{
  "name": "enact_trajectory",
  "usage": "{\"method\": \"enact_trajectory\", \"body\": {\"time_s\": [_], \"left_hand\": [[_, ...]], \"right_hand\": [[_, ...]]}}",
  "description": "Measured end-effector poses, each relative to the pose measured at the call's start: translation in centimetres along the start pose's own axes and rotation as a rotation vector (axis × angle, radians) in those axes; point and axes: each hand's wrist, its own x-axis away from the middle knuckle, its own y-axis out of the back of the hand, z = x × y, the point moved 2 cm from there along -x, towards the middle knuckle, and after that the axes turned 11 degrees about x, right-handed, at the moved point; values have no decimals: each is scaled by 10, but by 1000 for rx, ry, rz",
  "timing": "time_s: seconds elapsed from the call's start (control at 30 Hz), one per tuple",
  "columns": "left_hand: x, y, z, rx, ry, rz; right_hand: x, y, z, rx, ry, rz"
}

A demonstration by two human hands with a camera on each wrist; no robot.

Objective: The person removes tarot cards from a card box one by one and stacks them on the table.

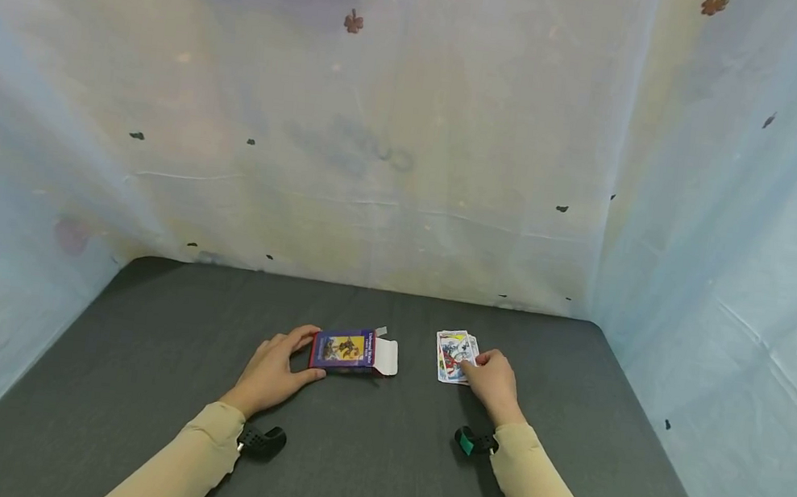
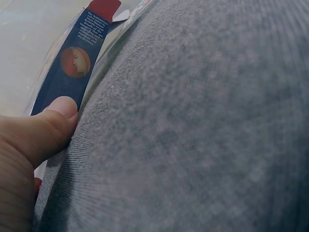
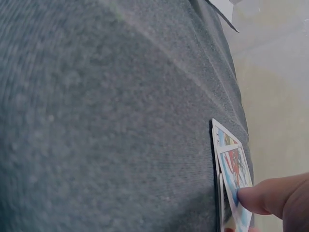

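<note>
A blue and purple card box (image 1: 346,349) with a yellow picture lies on the dark table, its white end flap open toward the right. My left hand (image 1: 274,368) holds the box's left end, the thumb pressed on its near side. In the left wrist view that side of the card box (image 2: 75,63) shows white print and a round face picture. To the right lies a small, uneven stack of illustrated cards (image 1: 454,355). My right hand (image 1: 496,385) pinches the stack's right side. The right wrist view shows the thumb on the slightly raised top card (image 3: 235,169).
The grey cloth-covered table (image 1: 376,465) ends at a pale hanging sheet (image 1: 408,160) at the back, with more sheeting on both sides. Dark bands (image 1: 263,442) are worn on both wrists. A strip of table separates the box flap from the cards.
</note>
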Motion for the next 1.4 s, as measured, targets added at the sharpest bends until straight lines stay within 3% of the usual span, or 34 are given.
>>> {"method": "enact_trajectory", "body": {"time_s": [0.27,0.6,0.93,1.2,1.4], "left_hand": [[1,0,-1,-9,1,-6],[2,-1,2,-5,4,-17],[2,-1,1,0,3,-20],[1,-1,2,-1,5,-23],[1,-1,1,3,10,-20]], "right_hand": [[4,-1,1,67,11,-7],[2,-16,10,74,-84,-41],[8,-15,18,74,-73,-51],[16,-25,32,173,-70,-65],[18,-24,36,139,-69,-80]]}}
